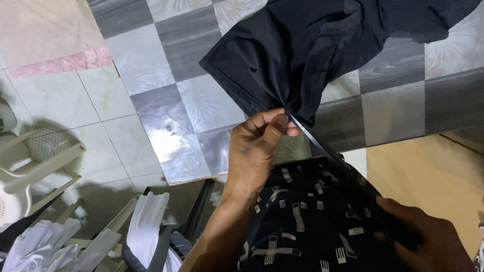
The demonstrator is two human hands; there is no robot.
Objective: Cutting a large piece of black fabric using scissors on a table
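A black garment lies spread over the desk, which has a grey and white chequered top, and one edge is pulled taut toward the person. The left hand has its fingers pinching that edge at the desk's rim. The right hand, lower down, grips the same edge, fingers closed around it. White cloths hang over plastic chairs on the tiled floor at left

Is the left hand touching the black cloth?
Touching. The head view shows the left hand pinching the black cloth at its gathered edge.
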